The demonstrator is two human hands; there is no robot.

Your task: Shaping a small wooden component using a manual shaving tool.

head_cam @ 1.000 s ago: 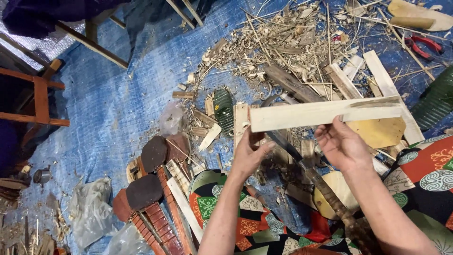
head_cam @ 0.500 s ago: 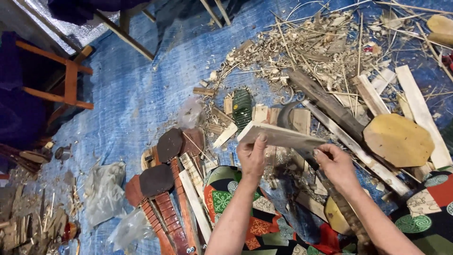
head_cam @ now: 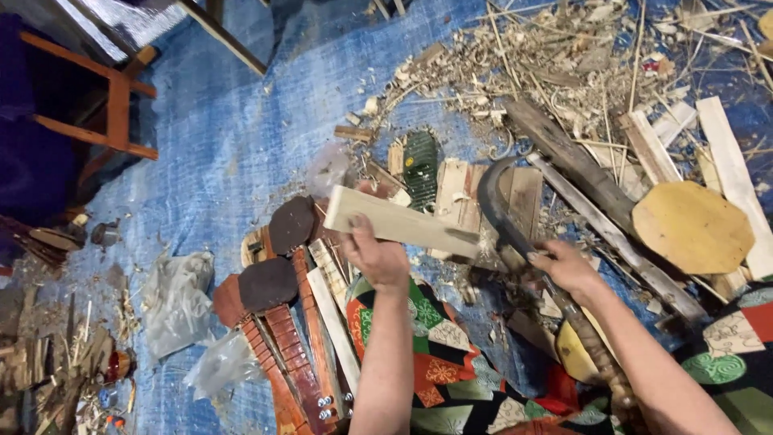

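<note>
Left hand [head_cam: 377,259] raised, fingers clenched; right hand [head_cam: 568,270] fisted, both forearms extended.

- The board [head_cam: 400,221] hides the left hand's [head_cam: 377,259] fingertips.
- Right of the board, the curved blade's [head_cam: 498,211] handle sits hidden under the right hand [head_cam: 568,269].
- Both forearms are cut off by the bottom edge.

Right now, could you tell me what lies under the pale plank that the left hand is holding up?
Under the plank lie pale wood blocks, a dark octagonal disc and blue tarp. The left hand grips its lower edge. Whatever sits directly beneath the plank is covered.
</note>
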